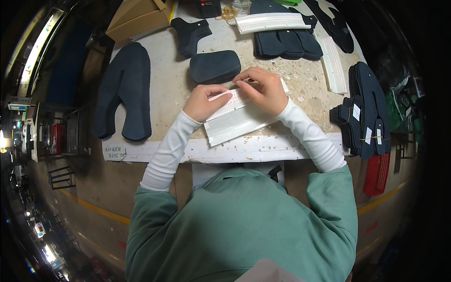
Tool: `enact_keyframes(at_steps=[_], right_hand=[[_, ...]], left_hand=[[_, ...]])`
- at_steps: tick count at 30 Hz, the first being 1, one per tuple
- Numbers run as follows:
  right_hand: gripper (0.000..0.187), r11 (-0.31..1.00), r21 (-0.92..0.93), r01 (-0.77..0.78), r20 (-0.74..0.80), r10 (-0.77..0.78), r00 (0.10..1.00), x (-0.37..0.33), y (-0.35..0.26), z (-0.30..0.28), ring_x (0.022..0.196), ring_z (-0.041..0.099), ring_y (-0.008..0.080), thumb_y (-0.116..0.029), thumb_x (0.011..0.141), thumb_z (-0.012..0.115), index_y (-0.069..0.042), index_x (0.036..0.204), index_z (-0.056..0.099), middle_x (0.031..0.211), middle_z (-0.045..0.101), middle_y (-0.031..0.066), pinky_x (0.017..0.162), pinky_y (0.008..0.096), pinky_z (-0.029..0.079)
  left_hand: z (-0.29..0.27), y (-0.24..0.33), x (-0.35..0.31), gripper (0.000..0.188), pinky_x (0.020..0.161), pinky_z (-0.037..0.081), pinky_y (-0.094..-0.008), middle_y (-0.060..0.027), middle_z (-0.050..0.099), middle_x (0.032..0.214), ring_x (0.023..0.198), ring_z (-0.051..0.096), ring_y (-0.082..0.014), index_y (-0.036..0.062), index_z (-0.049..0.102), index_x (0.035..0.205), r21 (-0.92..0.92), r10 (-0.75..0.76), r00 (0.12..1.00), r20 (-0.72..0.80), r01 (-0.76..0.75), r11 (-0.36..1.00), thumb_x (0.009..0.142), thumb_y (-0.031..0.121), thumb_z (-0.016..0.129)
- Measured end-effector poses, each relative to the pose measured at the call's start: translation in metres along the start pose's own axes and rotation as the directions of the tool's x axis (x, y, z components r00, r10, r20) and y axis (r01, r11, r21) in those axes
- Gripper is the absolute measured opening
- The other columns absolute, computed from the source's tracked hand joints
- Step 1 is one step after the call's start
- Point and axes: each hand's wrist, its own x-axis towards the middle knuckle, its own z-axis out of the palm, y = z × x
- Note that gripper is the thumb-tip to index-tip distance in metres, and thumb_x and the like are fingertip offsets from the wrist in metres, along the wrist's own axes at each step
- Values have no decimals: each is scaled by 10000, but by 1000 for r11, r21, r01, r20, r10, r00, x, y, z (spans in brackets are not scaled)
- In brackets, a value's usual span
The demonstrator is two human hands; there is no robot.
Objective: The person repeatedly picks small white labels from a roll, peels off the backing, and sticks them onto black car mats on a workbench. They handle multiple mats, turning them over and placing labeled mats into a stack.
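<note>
Label sheets (237, 120), white and striped with small stickers, lie stacked at the near edge of the table (164, 89). Left hand (206, 101) pinches the top sheet's end; right hand (263, 89) is closed on a sticker at the sheet's upper edge. Labelling appears partly done: 1 bundle of dark cut pieces (364, 113) at right carries white tags, while the oval stack (215, 66) and the flat matte panel (124, 89) show none.

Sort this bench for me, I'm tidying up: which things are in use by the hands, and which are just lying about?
In use: left hand, right hand, white label sheets.

Lying about: dark oval stack, big dark cut pieces, cardboard box, bundled dark pieces, spare white strips.
</note>
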Motion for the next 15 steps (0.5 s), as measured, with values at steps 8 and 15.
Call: enact_keyframes(at_steps=[8,15], right_hand=[[453,852,-272,447,33,-456,889,1,2,9,814,620,237,-38,744,709,-112,1185,632,866,660,48,748,351,492],[547,842,-296,451,0,-473,881,-3,-2,12,770,603,228,34,702,706,-106,1225,624,827,635,53,700,343,485]], left_hand=[[3,-2,1,223,723,495,-248,-43,702,823,773,602,-67,-17,710,946,-70,2,1000,-19,-4,998,840,178,697],[3,-5,1,202,711,498,-235,-37,696,839,770,613,-68,-38,697,961,-251,-90,996,26,94,963,895,129,604]])
